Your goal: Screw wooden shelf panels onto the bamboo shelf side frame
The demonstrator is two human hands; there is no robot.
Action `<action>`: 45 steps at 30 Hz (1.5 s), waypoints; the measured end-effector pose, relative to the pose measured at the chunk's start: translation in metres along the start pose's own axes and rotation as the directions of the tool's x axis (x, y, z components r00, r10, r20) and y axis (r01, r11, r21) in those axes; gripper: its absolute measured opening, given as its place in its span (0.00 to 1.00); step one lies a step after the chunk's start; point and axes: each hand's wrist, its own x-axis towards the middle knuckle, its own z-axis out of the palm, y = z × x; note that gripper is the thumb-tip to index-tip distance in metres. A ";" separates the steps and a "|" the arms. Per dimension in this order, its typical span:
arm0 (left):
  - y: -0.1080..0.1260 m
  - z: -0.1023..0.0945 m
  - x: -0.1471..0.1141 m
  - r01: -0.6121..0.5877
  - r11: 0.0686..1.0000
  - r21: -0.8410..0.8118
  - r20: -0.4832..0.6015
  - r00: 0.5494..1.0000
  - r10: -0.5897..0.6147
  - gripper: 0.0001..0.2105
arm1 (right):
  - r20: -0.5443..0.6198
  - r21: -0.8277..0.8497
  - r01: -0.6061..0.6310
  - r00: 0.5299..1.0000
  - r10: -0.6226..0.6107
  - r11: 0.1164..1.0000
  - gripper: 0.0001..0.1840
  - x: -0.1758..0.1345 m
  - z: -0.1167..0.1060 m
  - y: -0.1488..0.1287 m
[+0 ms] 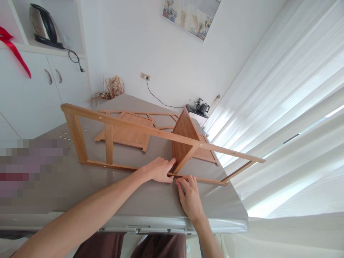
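Observation:
A wooden ladder-like side frame (129, 124) stands on its long edge on the table, with a wooden shelf panel (185, 127) upright against its far side. My left hand (161, 169) is closed around the lower rail where the panel meets it, the thumb lying near the panel. Just right of it, my right hand (190, 193) pinches a small metal screw (175, 178) against the outer face of that rail. Fingertips cover most of the screw.
Flat behind the frame lie another wooden panel (131, 129) and a second wooden frame (163, 127). A further panel (205, 154) rests at right. Small loose pieces (64, 136) lie at the table's left. White curtains (282, 107) hang along the right edge.

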 end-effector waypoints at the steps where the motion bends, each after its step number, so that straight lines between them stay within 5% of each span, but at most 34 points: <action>1: 0.000 -0.001 0.000 0.000 1.000 0.001 0.000 1.000 0.000 0.25 | 0.000 0.001 0.001 1.000 -0.001 1.000 0.10 0.000 0.000 0.000; 13: 0.000 0.002 0.001 0.002 1.000 0.013 -0.001 1.000 -0.002 0.24 | -0.011 -0.012 0.001 1.000 -0.001 1.000 0.11 0.001 -0.001 0.004; 21: -0.001 0.001 -0.001 0.004 1.000 0.007 -0.006 1.000 -0.004 0.25 | 0.033 -0.133 0.114 0.993 -0.111 0.984 0.13 0.004 -0.005 0.003; 45: 0.002 -0.003 0.000 0.022 1.000 -0.018 0.001 1.000 -0.022 0.24 | 0.024 -0.018 -0.003 1.000 0.003 1.000 0.08 0.006 -0.001 0.004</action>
